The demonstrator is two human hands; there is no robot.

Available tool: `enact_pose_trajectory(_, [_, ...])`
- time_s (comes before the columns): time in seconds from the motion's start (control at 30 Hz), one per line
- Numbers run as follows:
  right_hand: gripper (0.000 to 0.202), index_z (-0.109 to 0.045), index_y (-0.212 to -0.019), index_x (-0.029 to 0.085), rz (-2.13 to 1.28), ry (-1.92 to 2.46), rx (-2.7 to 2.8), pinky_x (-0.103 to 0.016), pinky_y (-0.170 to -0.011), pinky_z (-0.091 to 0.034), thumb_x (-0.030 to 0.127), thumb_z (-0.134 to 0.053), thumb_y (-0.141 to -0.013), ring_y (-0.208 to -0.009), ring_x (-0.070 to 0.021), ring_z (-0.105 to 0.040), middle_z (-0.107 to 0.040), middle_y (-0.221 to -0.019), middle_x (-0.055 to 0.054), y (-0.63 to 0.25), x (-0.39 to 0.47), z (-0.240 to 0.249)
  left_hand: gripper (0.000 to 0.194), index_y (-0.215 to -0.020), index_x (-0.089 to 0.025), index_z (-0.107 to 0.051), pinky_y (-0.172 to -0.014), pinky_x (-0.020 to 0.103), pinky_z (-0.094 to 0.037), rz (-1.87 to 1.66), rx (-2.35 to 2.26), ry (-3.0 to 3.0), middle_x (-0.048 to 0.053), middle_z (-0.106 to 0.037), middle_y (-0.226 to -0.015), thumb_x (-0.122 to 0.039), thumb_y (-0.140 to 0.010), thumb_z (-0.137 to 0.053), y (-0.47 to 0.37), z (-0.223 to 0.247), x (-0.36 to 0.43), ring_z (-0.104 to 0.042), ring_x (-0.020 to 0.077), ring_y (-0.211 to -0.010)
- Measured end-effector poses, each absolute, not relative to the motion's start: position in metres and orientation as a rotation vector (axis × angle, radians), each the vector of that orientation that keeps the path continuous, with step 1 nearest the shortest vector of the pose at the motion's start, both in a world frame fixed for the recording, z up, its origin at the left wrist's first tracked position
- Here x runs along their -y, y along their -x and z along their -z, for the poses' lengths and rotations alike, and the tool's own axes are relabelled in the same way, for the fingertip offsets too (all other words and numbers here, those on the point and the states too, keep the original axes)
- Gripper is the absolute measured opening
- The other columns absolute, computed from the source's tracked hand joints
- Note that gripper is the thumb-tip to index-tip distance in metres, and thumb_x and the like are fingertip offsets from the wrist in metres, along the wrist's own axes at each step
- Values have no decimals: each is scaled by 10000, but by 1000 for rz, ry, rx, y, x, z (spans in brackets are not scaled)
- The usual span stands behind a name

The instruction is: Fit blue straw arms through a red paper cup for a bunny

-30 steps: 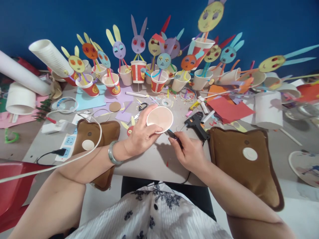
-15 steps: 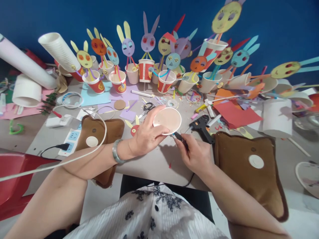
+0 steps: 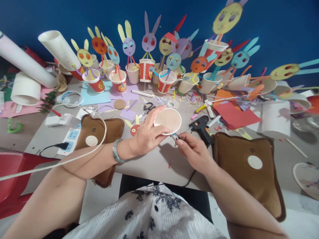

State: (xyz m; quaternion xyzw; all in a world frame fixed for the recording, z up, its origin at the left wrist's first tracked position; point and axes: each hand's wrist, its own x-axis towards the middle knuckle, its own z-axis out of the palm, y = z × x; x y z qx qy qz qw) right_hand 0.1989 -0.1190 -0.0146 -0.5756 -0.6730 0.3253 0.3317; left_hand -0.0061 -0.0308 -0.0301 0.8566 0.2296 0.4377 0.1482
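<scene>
My left hand (image 3: 147, 137) is wrapped round a white paper cup (image 3: 168, 119), with its mouth tilted up toward me and the thumb at the rim. My right hand (image 3: 195, 151) pinches a slim dark tool with a metal end (image 3: 176, 136); its exact kind is hard to make out. The tool's tip meets the cup just below its rim, on the side nearest me, and the tip itself is hidden. Beside my left hand lies a red paper rabbit head (image 3: 135, 129) with yellow ears. A black glue gun (image 3: 203, 129) rests beyond my right hand.
Rabbit puppets in paper cups (image 3: 166, 82) line the back. Scissors (image 3: 148, 107) lie behind my left hand. Brown cushions (image 3: 239, 166) flank my arms, and a white cable (image 3: 103, 132) crosses over my left forearm. Red paper (image 3: 236, 114) and a power strip (image 3: 71, 136) lie at the sides.
My right hand has shifted slightly and turned, changing the tool's angle against the cup. The cup and my left hand stay nearly in place.
</scene>
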Motion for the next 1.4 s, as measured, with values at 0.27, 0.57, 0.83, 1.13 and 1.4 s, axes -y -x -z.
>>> enact_pose_trajectory(0.27, [315,-636,-902,200,-404,1628,1843,-288,-529,-318,478,-527,-1000,-505,-143,-472,-558,-579,-6,-199,119,19,66,-955,-209,-703,-1144,540,-464,-1266,-665,-2477,138,-401,-1606,-252,-958,-653,5,31,30,-428,329,-1490])
enact_pose_trajectory(0.57, [287,-633,-937,203,-388,1627,1837,-283,-525,-320,464,-530,-995,-497,-144,-468,-555,-583,5,-198,119,21,113,-924,-204,-694,-1103,530,-502,-1249,-725,-2507,136,-402,-1590,-284,-970,-629,3,32,32,-443,325,-1469])
enact_pose_trajectory(0.83, [284,-629,-932,204,-433,1589,1869,-280,-531,-317,442,-496,-1013,-502,-146,-478,-560,-585,4,-197,119,21,30,-933,-207,-680,-1151,570,-450,-1240,-686,-2495,124,-344,-1643,-236,-926,-682,5,33,31,-417,349,-1490])
enact_pose_trajectory(1.13, [299,-584,-902,221,-770,1492,1818,-268,-530,-353,466,-469,-1028,-505,-133,-474,-564,-611,23,-196,119,18,49,-945,-197,-682,-1157,572,-439,-1252,-624,-2472,127,-317,-1653,-187,-898,-671,5,33,30,-408,358,-1491])
enact_pose_trajectory(1.4, [349,-562,-858,223,-836,1560,1687,-269,-514,-335,544,-525,-991,-498,-126,-439,-523,-567,40,-196,118,15,172,-877,-176,-712,-1158,505,-458,-1104,-848,-2229,155,-504,-1513,-323,-945,-655,2,32,24,-479,308,-1441])
